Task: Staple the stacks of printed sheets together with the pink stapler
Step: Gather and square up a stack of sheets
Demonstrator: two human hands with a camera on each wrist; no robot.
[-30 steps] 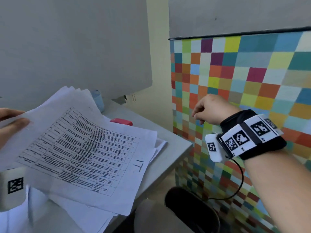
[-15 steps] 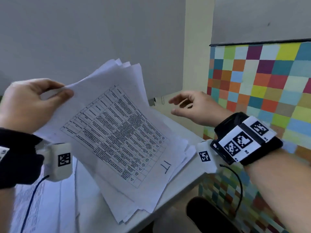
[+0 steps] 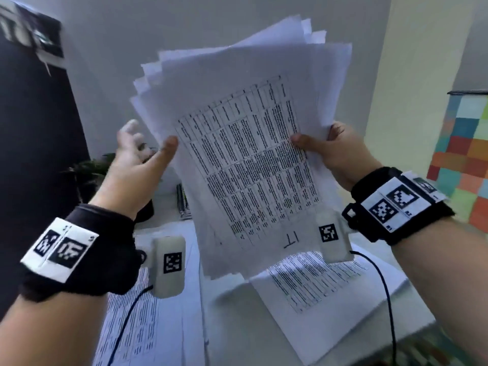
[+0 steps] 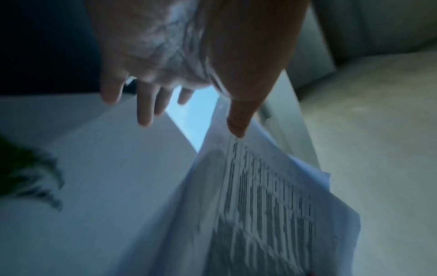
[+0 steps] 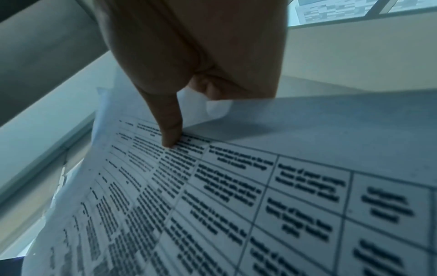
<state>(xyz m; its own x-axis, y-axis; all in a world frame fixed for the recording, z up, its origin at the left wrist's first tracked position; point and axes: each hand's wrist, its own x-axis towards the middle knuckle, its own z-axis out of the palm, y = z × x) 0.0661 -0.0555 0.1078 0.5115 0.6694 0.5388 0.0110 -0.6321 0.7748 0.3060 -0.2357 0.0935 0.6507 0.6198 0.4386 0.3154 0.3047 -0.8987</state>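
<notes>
Room: grey wall behind, a multicoloured checked panel [image 3: 464,165] at the right edge, a dark panel at the left with a plant [image 3: 87,170] below it.
Desk: your white desk [image 3: 375,299] carries more printed sheets [image 3: 303,283] lying flat under the raised stack, further sheets at the lower left, and a spiral-bound pad [image 3: 182,204] toward the back.
Stack: you hold the stack of printed sheets [image 3: 250,154] up in the air in front of you, well clear of the desk. Its top edges fan out unevenly, so the sheets are not squared.
Right hand: your right hand [image 3: 340,154] pinches the right edge of the stack, thumb on the printed face and fingers [image 3: 336,130] curled behind it. The right wrist view confirms the thumb pressed on the table print.
Left hand: your left hand [image 3: 137,159] is spread, fingers [image 4: 144,110] straight and apart. Only the thumb tip meets the left edge of the stack; nothing is gripped.
Stapler: the pink stapler does not appear in any current view; its position cannot be stated.
Progress: no staple is visible in the stack. Judged from this, stapling has not begun on this stack.
Remaining: square the sheets, bring the stapler to a corner, press, then repeat for the sheets on the desk.
</notes>
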